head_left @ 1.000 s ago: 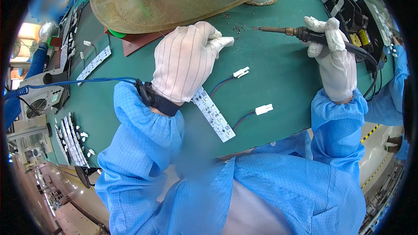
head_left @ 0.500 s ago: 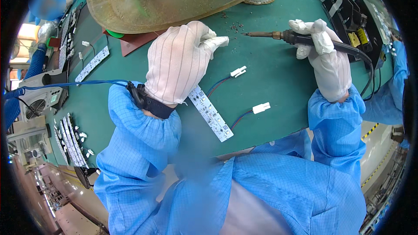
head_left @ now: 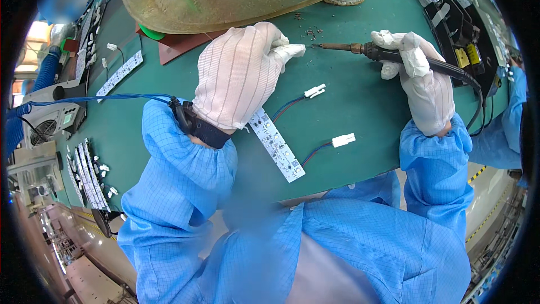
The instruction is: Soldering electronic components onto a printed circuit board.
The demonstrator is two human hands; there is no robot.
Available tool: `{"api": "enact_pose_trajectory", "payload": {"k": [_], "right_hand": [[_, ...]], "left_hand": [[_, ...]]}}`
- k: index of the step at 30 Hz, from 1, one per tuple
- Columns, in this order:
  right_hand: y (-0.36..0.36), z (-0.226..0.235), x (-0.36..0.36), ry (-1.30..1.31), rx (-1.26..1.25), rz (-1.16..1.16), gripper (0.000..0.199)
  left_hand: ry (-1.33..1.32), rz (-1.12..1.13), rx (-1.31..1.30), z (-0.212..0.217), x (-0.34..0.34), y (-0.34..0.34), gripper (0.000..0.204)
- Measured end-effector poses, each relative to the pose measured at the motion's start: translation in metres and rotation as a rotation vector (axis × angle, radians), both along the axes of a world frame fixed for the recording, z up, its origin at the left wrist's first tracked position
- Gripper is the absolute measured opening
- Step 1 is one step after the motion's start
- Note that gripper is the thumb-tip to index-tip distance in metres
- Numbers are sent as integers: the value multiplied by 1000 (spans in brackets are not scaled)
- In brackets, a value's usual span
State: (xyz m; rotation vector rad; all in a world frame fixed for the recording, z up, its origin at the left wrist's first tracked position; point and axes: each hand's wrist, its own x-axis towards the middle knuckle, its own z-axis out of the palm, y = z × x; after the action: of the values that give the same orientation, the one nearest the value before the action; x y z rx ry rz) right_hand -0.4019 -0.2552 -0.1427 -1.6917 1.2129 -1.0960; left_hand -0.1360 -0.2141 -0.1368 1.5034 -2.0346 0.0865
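Left of the frame's upper centre, the gloved left hand [head_left: 239, 76] has its grip pressed together at the fingertips; whether anything thin sits between them I cannot tell; below, at the centre, a white LED circuit board [head_left: 278, 147] slants across the green counter [head_left: 360, 107], probably light, stiff and fragile, best taken by its long edges; upper right, a soldering iron [head_left: 385, 54], likely light, perhaps hot-tipped, is clasped by its handle in the right hand's [head_left: 424, 79] grip.
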Motion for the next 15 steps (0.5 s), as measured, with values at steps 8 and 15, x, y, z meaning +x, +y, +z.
{"api": "enact_pose_trajectory", "payload": {"k": [8,15], "right_hand": [[4,7,6,-1,22,11,45],[-1,-2,-1,42,-47,9,44]], "left_hand": [[-17,-6,2,-1,2,1,23],[-17,3,27,-1,1,1,23]]}}
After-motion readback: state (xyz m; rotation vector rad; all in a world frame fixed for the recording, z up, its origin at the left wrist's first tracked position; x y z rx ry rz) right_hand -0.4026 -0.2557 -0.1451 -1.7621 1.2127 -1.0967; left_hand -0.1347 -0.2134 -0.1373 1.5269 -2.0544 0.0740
